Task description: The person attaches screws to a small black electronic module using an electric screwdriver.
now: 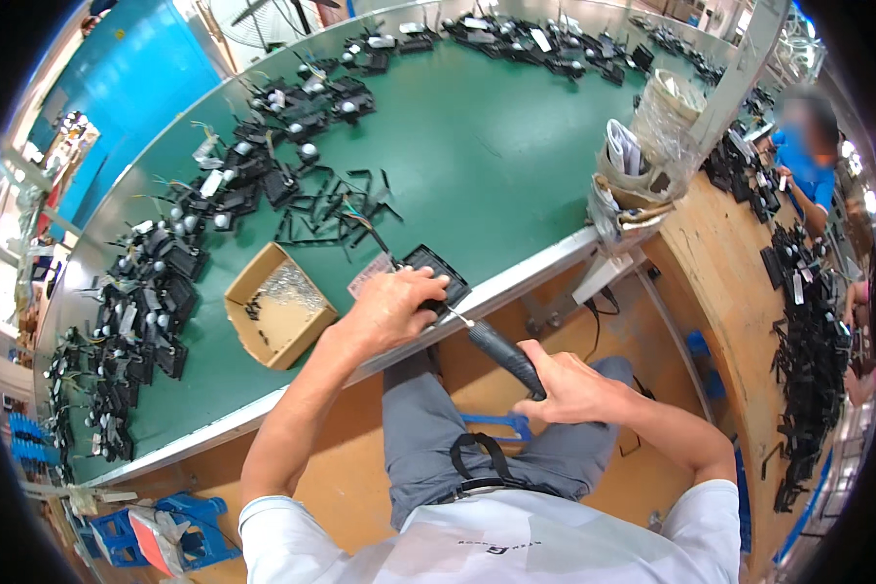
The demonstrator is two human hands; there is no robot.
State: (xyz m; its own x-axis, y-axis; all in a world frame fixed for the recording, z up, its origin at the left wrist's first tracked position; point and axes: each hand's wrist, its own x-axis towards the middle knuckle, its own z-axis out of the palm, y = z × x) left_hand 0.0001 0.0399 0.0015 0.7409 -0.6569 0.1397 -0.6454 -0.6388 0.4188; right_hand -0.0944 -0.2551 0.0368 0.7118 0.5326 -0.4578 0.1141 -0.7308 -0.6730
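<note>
My left hand (396, 304) is closed on a black plastic housing (438, 272) at the near edge of the green table, with thumb and fingertips pressing on it. A wire runs up from the housing's left side. In my right hand (566, 386) is a screwdriver (504, 354) with a thick, ribbed black handle. Its thin metal shaft points at the housing near my left fingertips; whether the tip touches is hard to see. Beside my left wrist stands an open cardboard box (274, 313) with small metal screws and a few tiny black parts.
Loose black strips (341, 209) lie beyond the housing on the green table (457, 146). Rows of black units with white domes (273, 180) curve along its far side. Plastic-wrapped papers (633, 156) hang by a metal post. A co-worker (806, 161) sits at the right bench.
</note>
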